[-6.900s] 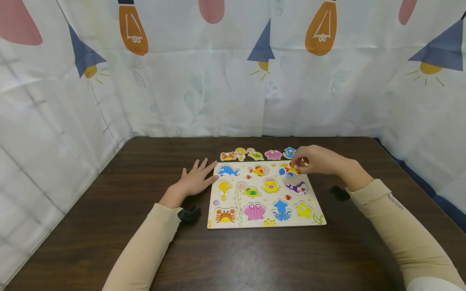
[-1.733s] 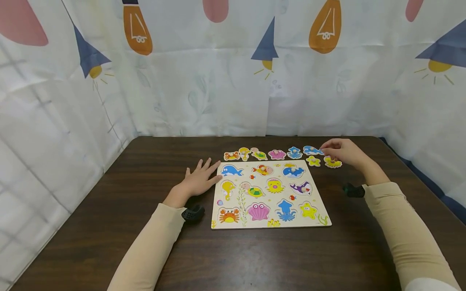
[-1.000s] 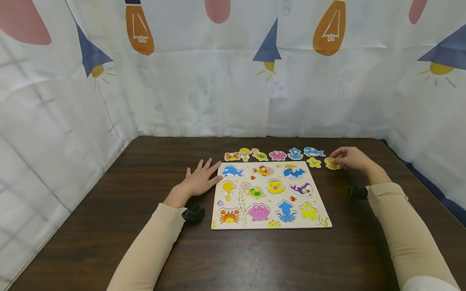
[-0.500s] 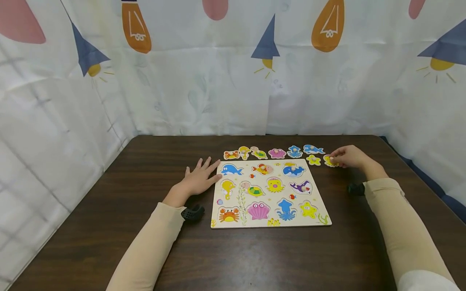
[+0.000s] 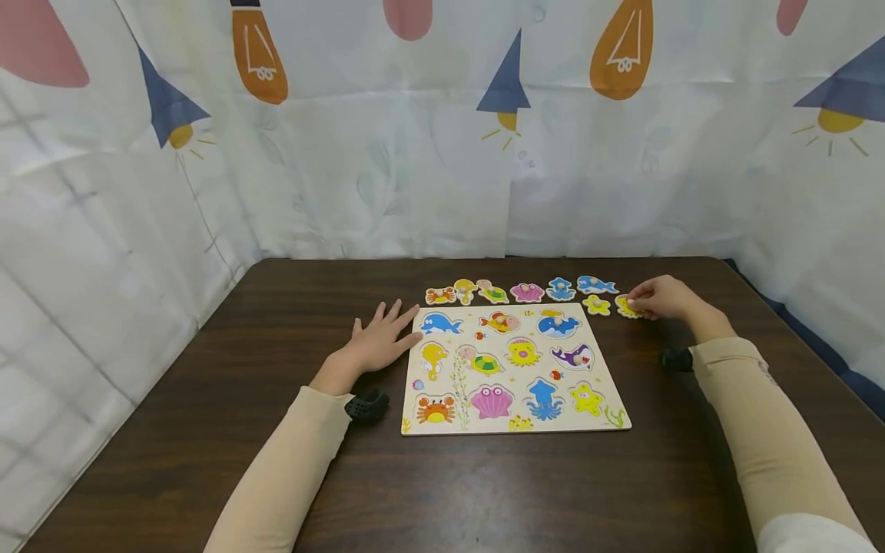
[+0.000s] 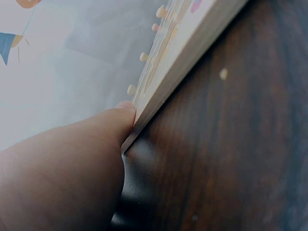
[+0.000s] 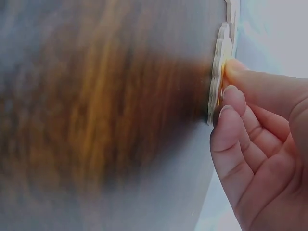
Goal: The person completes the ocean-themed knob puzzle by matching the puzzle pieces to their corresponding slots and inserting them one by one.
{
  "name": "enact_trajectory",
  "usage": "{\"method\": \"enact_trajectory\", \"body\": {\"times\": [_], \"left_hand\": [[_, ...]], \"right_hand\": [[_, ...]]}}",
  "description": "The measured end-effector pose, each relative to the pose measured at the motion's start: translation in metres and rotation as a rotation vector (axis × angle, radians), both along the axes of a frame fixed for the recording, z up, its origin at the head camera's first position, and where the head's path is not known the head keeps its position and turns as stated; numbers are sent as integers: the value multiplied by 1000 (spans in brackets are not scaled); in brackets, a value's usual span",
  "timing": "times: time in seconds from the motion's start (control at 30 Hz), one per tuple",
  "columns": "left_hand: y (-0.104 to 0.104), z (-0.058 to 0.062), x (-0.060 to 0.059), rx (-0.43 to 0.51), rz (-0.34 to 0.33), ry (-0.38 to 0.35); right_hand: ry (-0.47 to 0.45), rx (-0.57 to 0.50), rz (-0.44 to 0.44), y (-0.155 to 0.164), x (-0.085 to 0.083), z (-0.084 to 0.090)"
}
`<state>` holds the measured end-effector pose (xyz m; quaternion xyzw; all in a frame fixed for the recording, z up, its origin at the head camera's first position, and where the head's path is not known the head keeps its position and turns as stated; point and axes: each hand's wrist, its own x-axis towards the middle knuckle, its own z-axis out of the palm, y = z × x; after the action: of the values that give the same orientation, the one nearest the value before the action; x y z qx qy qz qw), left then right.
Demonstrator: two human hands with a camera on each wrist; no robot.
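Yellow wooden puzzle piece (image 5: 628,306) lies on the dark wood desk (image 5: 207,430) beyond the pale puzzle board (image 5: 512,367) – right hand (image 5: 662,297) fingers pinching it – while the left hand (image 5: 376,342), fingers flat and spread, seemingly steadies the board's edge.

Yellow piece (image 5: 628,306) half hidden under right hand (image 5: 660,298).
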<state>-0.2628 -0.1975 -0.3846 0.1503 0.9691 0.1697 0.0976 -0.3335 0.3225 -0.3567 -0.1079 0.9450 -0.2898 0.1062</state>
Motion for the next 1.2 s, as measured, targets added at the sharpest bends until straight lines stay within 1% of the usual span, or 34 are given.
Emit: {"method": "enact_trajectory", "body": {"times": [0.17, 0.4, 0.7, 0.87, 1.2], "left_hand": [[1, -2, 0, -1, -1, 9], [-1, -3, 0, -1, -1, 12], [-1, -3, 0, 6, -3, 8], [-1, -2, 1, 10, 0, 9], [-1, -2, 1, 13, -3, 13]], "right_hand": [[-7, -1, 14, 0, 3, 2], [40, 16, 4, -1, 6, 4], [40, 49, 32, 0, 8, -2], [64, 71, 62, -2, 8, 0], [112, 111, 88, -8, 9, 4]]}}
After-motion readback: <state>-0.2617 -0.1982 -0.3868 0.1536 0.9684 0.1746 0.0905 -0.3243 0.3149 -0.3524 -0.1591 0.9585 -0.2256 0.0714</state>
